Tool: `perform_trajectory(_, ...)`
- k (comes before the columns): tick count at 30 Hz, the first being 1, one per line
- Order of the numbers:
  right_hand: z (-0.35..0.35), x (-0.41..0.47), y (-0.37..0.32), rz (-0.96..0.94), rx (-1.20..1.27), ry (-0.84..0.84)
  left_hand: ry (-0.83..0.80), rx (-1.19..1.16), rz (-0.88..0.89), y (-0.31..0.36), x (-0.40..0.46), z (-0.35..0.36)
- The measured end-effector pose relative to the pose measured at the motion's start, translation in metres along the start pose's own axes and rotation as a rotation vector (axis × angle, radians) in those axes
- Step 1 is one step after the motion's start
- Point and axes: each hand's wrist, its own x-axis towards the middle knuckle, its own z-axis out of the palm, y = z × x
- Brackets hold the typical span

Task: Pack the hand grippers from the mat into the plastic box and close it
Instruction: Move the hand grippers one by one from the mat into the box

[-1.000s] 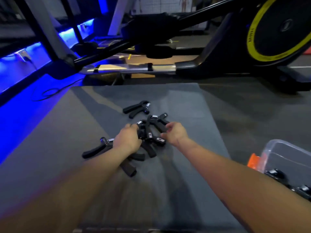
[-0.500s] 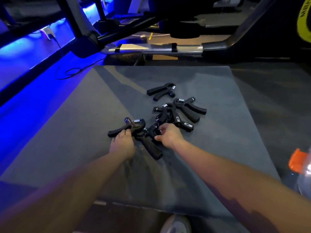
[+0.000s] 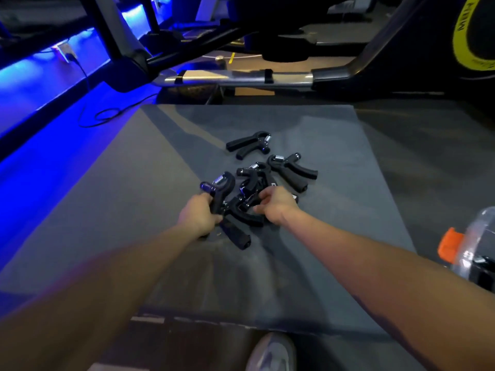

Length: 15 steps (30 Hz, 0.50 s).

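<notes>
At the very bottom of the view the toe of a shoe [image 3: 270, 353] stands just off the near edge of the mat [image 3: 134, 210]. Both bare forearms reach forward over the mat toward its middle. The left hand [image 3: 199, 216] is closed around the handles of a black hand gripper [image 3: 221, 187], whose spring and knob stick up above the knuckles. The right hand [image 3: 277, 206] has its fingers curled into a heap of hand grippers [image 3: 250, 191] in the middle of the mat; it is closed on at least one of them, though how many it holds cannot be told. One foam handle [image 3: 237, 235] from the heap juts toward the near edge between the two hands.

Just beyond the heap, toward the far right, another gripper [image 3: 292, 171] lies flat with its handles pointing to the right edge. Farther on, toward the far edge, a lone gripper [image 3: 249, 143] lies apart from the rest.

The plastic box [image 3: 479, 242] sits off the right edge of the mat, at the right side of the view, clear-walled with an orange latch [image 3: 447, 242]; dark shapes show inside it. Past the far edge stands a gym machine [image 3: 241, 76] with a silver rail, and blue light falls across the floor on the left.
</notes>
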Motion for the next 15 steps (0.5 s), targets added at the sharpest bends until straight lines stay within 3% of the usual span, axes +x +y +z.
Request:
perform_trajectory(3,-0.025,-0.013,0.004,-0.001,0.022,0.042,-0.021,-0.343,0.062,0.032,-0.004,-0.006)
perform_trajectory(6,-0.054,-0.028,0.011,-0.014,0.116,0.089,-0.025,-0.468,0.112,0.069,-0.013,-0.003)
perform_trajectory(15,-0.158,-0.086,0.057,0.016,0.570,0.309,-0.186,-0.392,0.412,0.200,-0.075,0.049)
